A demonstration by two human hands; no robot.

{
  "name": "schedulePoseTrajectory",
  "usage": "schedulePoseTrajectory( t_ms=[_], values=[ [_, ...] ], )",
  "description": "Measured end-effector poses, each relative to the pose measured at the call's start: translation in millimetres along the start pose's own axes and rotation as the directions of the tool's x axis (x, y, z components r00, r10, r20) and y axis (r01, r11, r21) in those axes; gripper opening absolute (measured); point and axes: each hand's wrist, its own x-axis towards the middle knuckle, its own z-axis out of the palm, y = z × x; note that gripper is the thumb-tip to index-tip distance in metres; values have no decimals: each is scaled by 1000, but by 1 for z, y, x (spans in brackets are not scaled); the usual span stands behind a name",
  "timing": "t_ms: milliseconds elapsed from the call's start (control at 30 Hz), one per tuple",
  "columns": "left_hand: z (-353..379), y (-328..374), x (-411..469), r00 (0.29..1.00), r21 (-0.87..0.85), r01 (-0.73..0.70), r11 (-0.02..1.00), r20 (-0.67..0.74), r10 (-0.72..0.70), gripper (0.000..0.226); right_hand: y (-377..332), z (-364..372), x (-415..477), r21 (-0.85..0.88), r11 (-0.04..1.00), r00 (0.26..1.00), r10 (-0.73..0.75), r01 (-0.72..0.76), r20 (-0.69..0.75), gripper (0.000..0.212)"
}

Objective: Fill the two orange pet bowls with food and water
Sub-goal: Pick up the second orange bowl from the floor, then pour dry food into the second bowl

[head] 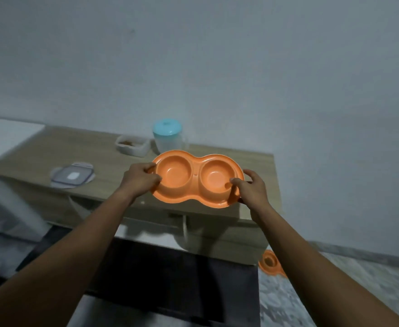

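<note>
Orange double bowl (197, 178) is held level over the front part of the wooden cabinet (40, 156), and both wells are seen empty; whether it rests on the top cannot be told. The step is judged to be the placing of the bowl, with filling not yet begun. Next, it should be set flat and released, so that both hands are free. Its left end is gripped by the left hand (139, 179), fingers and thumb curled round the rim; its right end is gripped likewise by the right hand (252, 187). On the floor, at the cabinet's right foot, a second orange bowl (270, 263) is partly seen. Farther, on the cabinet's left part, a loose lid (72, 177) is lying. At its back edge an open container (132, 145) with brown food and a jug (169, 138) with a teal lid are placed side by side.
</note>
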Motion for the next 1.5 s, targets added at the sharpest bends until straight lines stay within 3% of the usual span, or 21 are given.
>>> schedulePoseTrajectory(
  t_ms=[200,333,467,700,967,1067,1133,1200,1267,1367,1500],
  values=[
    [-74,-52,47,992,98,29,995,117,-41,74,0,108,-5,-41,998,998,52,-51,21,58],
    [-96,-79,79,982,148,-26,989,189,-2,83,-3,154,15,-104,993,998,63,-60,29,52],
    [-106,-101,99,987,186,-24,982,162,-7,104,-4,196,37,-161,985,997,66,-59,39,47],
    [-108,-140,147,991,212,27,977,126,-55,115,9,253,64,-279,950,981,173,-142,90,55],
    [-123,-173,213,965,291,-46,955,260,-33,113,13,300,86,-340,924,982,190,-175,10,51],
    [-135,-186,239,963,418,-157,895,267,44,121,9,317,88,-478,857,981,166,-193,-98,53],
    [-148,-195,260,937,433,-294,852,308,166,112,-1,340,87,-595,788,984,74,-159,-164,50],
    [-154,-201,276,881,395,-409,823,405,243,104,-17,364,90,-612,789,985,-56,-56,-163,46],
    [-158,-210,294,821,377,-463,803,524,227,111,-30,394,104,-545,837,986,-125,43,-115,45],
    [-153,-220,303,761,381,-519,765,614,211,116,-45,430,133,-385,921,996,-82,64,-32,52],
    [-151,-223,314,757,376,-541,752,608,240,114,-53,463,179,-326,941,994,74,-95,-76,59]
  ],
)
